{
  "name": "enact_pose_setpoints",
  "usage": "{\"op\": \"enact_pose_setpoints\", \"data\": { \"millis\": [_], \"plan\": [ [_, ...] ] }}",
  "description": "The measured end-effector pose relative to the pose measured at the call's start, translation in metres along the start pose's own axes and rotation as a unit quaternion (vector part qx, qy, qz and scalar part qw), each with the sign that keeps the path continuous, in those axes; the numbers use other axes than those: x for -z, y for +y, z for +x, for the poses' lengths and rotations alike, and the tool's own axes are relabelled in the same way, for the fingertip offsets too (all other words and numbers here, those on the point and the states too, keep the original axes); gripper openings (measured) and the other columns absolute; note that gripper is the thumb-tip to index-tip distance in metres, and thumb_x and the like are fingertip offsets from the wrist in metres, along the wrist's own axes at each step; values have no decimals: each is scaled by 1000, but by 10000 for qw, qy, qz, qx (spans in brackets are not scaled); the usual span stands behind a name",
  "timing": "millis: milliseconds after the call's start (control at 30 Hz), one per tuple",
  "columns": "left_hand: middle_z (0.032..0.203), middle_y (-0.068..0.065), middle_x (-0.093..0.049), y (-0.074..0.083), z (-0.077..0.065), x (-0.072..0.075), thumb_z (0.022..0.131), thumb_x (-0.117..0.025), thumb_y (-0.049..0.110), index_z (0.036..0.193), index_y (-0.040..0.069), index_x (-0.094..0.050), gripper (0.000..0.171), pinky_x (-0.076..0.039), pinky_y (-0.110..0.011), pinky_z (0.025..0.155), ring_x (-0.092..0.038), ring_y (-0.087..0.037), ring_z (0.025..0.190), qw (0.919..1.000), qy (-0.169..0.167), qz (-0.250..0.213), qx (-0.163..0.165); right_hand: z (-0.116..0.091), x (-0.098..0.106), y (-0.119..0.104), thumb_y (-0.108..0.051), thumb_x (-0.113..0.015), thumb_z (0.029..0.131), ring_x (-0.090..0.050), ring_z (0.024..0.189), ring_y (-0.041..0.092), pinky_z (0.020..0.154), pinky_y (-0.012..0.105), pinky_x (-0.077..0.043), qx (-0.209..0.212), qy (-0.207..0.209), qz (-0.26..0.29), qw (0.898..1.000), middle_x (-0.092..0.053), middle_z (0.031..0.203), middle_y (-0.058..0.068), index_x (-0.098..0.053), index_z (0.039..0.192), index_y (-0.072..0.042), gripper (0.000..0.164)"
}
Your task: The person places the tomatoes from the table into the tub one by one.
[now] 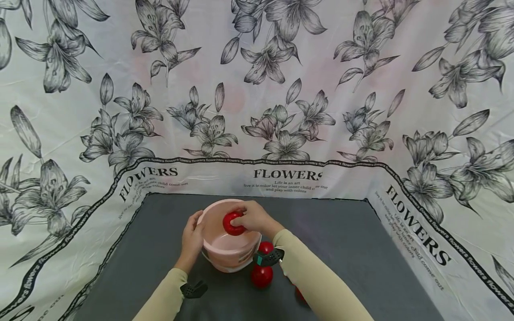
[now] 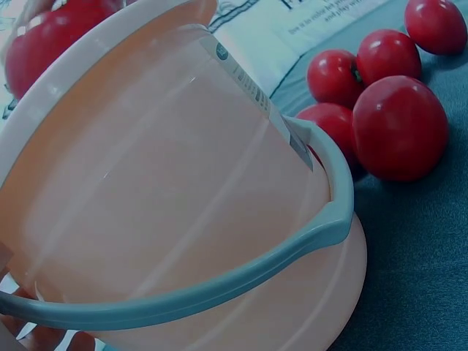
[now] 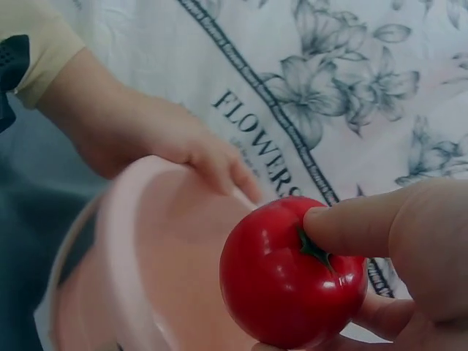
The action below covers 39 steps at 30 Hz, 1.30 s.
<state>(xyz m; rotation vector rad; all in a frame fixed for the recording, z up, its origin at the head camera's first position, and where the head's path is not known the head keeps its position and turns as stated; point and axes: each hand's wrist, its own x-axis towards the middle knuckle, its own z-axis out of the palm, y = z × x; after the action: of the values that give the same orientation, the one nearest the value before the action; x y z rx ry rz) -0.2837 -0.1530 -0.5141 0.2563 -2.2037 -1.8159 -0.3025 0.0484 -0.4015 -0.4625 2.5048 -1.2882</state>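
Observation:
A pink plastic bucket (image 1: 226, 257) stands tilted on the dark table, with its grey-blue handle (image 2: 227, 287) hanging down along the outside. At the bucket's left side, my left hand (image 1: 192, 239) grips the rim. My right hand (image 1: 258, 219) holds a red tomato (image 3: 289, 274) over the bucket's mouth, pinched between thumb and fingers. The tomato's green stem patch faces up beside a fingertip in the right wrist view.
Several other red tomatoes (image 2: 400, 128) lie on the table (image 1: 337, 232) to the right of the bucket, partly beneath my right forearm. A flower-printed cloth (image 1: 281, 111) rises behind the table and along its sides.

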Motion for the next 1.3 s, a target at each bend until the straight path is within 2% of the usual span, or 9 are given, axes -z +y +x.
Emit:
{"op": "enact_pose_setpoints", "data": {
  "millis": [167, 333, 567, 767, 967, 1133, 1300],
  "plan": [
    [155, -22, -46, 0, 0, 0, 107, -45, 14, 148, 4, -47, 42, -40, -56, 118, -47, -40, 142, 10000, -26, -70, 10, 5, -20, 0, -5, -77, 86, -60, 96, 24, 77, 39, -63, 138, 33, -206, 9997, -72, 113, 12, -76, 115, -11, 30],
    [157, -21, -45, -2, -1, 3, 107, -46, 18, 149, 6, -46, 43, -39, -56, 118, -44, -40, 144, 9999, -55, -56, 66, 12, -41, 8, -5, -78, 84, -59, 89, 19, 79, 37, -63, 445, -169, -647, 9968, -75, 107, 8, -77, 111, -10, 28],
    [158, -21, -44, -4, -3, 7, 107, -46, 18, 149, 6, -46, 43, -37, -57, 119, -43, -40, 145, 9999, -58, 23, 132, 17, -61, 21, -3, -81, 78, -59, 79, 16, 70, 30, -60, 92, -576, -993, 9933, -75, 90, 0, -80, 104, -13, 28],
    [158, -20, -44, -4, -2, 8, 107, -45, 17, 149, 6, -46, 43, -37, -57, 119, -43, -40, 145, 9999, -79, 36, 150, 20, -66, 21, -1, -80, 76, -59, 76, 16, 63, 28, -57, -41, -861, -1313, 9876, -73, 86, -1, -81, 102, -14, 30],
    [158, -20, -44, -4, 0, 9, 107, -45, 17, 149, 7, -46, 43, -37, -58, 119, -43, -40, 145, 9999, -46, 25, 162, 22, -68, 19, 3, -76, 76, -57, 75, 17, 57, 27, -53, -206, -1018, -1286, 9862, -71, 88, 0, -80, 100, -13, 29],
    [156, -21, -46, -3, 0, 9, 106, -45, 15, 147, 6, -48, 42, -40, -59, 117, -47, -41, 141, 9999, 33, 58, 105, 21, -70, 19, 4, -74, 74, -57, 72, 17, 53, 27, -53, -370, -1193, -1379, 9825, -70, 80, 0, -81, 94, -13, 28],
    [154, -22, -48, -3, 0, 8, 106, -46, 13, 147, 4, -49, 42, -42, -58, 116, -49, -41, 139, 10000, 79, 21, 3, 22, -70, 19, 5, -70, 75, -55, 69, 15, 47, 23, -42, -444, -1309, -1766, 9745, -68, 78, 0, -80, 91, -15, 27]
  ]
}}
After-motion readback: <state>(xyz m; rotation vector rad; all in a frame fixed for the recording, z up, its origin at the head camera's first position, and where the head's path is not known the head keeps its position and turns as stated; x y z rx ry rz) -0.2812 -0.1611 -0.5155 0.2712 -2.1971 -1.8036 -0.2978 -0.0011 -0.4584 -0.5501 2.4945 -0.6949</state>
